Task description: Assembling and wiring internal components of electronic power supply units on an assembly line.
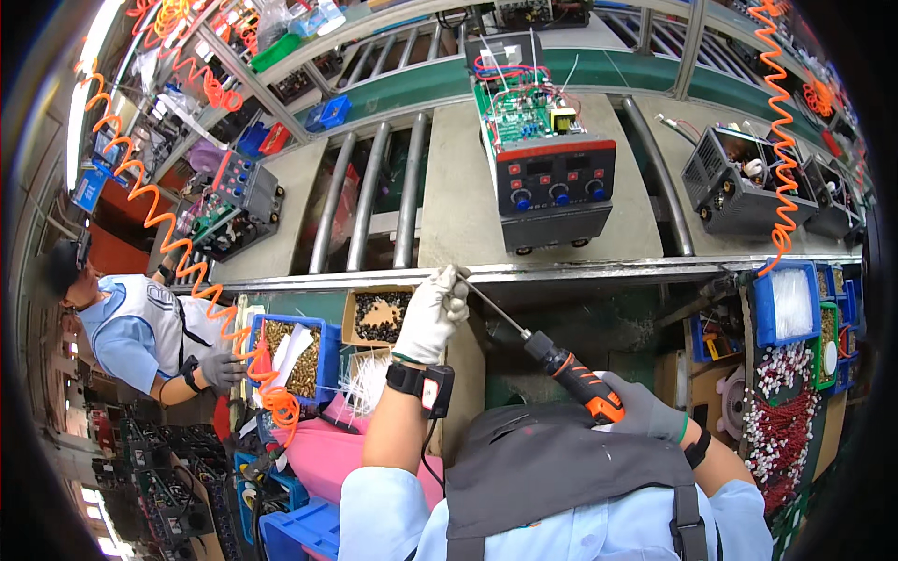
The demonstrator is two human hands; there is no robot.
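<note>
Right hand (650, 411) wraps the screwdriver (572, 376) handle, shaft slanting up-left to the left hand (432, 313), whose fingers pinch its tip.

I see a roller conveyor (374, 201) running across the top of my view, steel rollers showing between flat beige pallets (458, 201). On the middle pallet sits an open grey unit (547, 154) with a green circuit board, red wiring and a front panel with three blue knobs; another opened unit (238, 206) rests on the pallet to the left, and a dark open case (734, 182) on the pallet to the right. Below the conveyor's front rail (580, 271), the bench holds a cardboard box of black screws (379, 316), a blue bin of brass parts (295, 351) and a blue bin of white ties (789, 304).
</note>
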